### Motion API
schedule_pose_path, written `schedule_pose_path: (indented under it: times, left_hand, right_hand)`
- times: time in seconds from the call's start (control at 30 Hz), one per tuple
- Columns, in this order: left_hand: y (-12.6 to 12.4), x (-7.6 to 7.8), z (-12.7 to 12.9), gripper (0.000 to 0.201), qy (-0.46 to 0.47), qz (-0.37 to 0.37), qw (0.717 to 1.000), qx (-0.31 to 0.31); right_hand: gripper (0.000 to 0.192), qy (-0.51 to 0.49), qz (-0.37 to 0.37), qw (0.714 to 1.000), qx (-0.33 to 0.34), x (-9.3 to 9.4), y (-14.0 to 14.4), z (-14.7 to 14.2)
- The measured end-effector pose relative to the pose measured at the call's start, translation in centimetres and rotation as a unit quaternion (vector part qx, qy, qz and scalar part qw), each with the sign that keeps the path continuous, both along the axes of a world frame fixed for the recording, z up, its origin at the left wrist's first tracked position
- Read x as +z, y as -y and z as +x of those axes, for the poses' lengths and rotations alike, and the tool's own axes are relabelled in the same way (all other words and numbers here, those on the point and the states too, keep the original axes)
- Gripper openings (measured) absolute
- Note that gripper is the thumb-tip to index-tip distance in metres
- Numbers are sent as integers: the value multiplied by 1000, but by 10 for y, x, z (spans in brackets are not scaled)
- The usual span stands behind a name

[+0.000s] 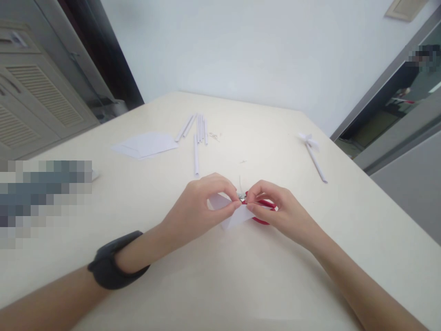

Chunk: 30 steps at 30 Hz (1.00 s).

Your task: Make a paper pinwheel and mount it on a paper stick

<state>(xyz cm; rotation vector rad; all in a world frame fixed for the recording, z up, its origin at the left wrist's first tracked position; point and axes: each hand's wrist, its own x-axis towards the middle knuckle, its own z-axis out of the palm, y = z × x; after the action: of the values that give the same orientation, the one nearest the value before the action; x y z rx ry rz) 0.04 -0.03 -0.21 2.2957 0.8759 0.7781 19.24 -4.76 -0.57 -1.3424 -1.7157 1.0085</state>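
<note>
Bare forearms; left hand and right hand pinch thin, folded paper.

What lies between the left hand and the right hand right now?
In the head view, white paper spans from the left hand to the right hand, with part of the red-handled scissors showing just beyond it.

left hand, right hand, fingers in pinches

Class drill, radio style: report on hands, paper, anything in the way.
Left hand, right hand: both pinching white paper near its top edge. Paper seemingly creased. Red-handled scissors close by, partly hidden, possibly in the way.
</note>
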Motion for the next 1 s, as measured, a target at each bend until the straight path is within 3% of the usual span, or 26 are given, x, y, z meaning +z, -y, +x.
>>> schedule_pose_path:
  times: [0.17, 0.37, 0.5, 0.73, 1.0]
  left_hand:
    - [-6, 6, -4, 15, -29, -87, 995, 29]
    - [-7, 2, -1, 10, -8, -27, 1000, -8]
    - [-5, -1, 1, 8, 10, -29, 999, -44]
    - [-7, 12, -3, 10, 24, -106, 994, -9]
    - [-16, 3, -7, 13, 91, -183, 979, 13]
  right_hand:
    - [6, -2, -29, 1000, -4, -2, -5, 7]
    - [5, -25, -61, 998, 1, -5, -2, 3]
    - [7, -19, -38, 999, 4, -4, 2, -2]
    - [7, -2, -9, 1000, -10, 3, -1, 5]
    - [8, 2, -2, 999, -54, 12, -10, 31]
